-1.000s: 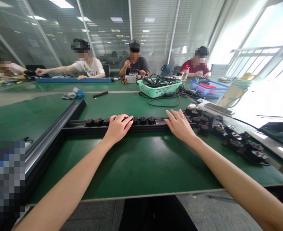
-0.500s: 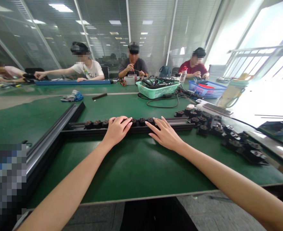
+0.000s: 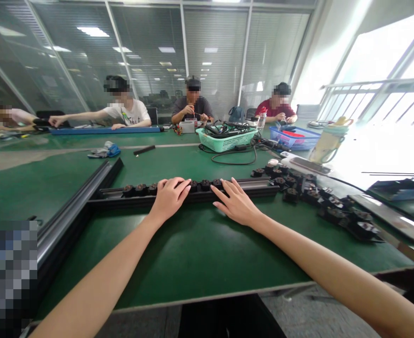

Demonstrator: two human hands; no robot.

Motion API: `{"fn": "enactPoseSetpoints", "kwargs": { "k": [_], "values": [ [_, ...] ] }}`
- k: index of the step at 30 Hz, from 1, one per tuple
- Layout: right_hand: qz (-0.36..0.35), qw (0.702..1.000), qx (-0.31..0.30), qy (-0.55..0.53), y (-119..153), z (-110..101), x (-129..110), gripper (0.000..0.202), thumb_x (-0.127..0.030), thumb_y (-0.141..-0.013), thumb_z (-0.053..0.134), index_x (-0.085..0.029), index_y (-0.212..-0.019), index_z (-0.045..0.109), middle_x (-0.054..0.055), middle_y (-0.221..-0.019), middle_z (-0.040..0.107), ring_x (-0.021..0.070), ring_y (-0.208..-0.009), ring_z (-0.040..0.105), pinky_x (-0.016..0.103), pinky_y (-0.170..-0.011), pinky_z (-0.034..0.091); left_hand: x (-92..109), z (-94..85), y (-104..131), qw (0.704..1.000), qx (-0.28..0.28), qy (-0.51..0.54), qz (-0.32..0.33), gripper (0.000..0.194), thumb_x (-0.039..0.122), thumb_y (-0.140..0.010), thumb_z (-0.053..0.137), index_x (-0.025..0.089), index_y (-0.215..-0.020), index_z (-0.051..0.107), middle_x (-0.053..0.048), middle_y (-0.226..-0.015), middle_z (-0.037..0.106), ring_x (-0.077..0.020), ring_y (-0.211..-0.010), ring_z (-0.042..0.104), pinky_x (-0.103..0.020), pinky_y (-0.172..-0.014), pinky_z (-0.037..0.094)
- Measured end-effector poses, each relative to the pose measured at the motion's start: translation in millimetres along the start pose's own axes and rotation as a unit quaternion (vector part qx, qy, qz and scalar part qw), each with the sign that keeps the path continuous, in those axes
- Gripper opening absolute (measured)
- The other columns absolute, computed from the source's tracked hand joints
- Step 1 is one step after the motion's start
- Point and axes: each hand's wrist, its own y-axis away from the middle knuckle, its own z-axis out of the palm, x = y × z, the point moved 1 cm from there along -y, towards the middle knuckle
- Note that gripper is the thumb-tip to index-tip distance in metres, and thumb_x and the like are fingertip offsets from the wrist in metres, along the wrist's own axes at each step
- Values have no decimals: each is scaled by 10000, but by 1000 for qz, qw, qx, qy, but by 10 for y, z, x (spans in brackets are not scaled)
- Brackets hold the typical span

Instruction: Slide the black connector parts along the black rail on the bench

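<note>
A black rail channel [image 3: 259, 184] lies crosswise on the green table, with a row of black socket modules [image 3: 141, 189] seated along it. My left hand [image 3: 169, 199] rests on the middle of the row, fingers bent over the modules and thumb apart, covering some of them. Farther right, my right hand [image 3: 238, 203] has its fingers spread, with the fingertips at the module on the row's right end. Neither hand lifts anything. Just beyond the rail's right end is a pile of loose black socket modules [image 3: 291, 195].
A longer black rail [image 3: 71, 204] runs diagonally at the left, meeting the crosswise one. Behind are gloves [image 3: 106, 150], a green basket [image 3: 224, 141] of cables, a blue basket [image 3: 303, 141] and a bottle [image 3: 328, 145]. Several people sit across the table.
The camera view has tilted up slightly, so everything sits lower in the picture. Both hands keep their places on the row of modules.
</note>
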Motion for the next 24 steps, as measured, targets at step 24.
{"fn": "enactPoseSetpoints", "kwargs": {
  "k": [24],
  "values": [
    [2, 1000, 17, -7, -25, 10, 3, 618, -518, -1066, 377, -152, -1547, 507, 205, -1470, 572, 324, -1439, 454, 585, -1259, 250, -58, -2, -74, 995, -6, -52, 80, 460, 431, -1059, 404, 184, -1322, 690, -163, -1223, 719, -315, -1142, 637, -490, -1011, 405]
  ]
}}
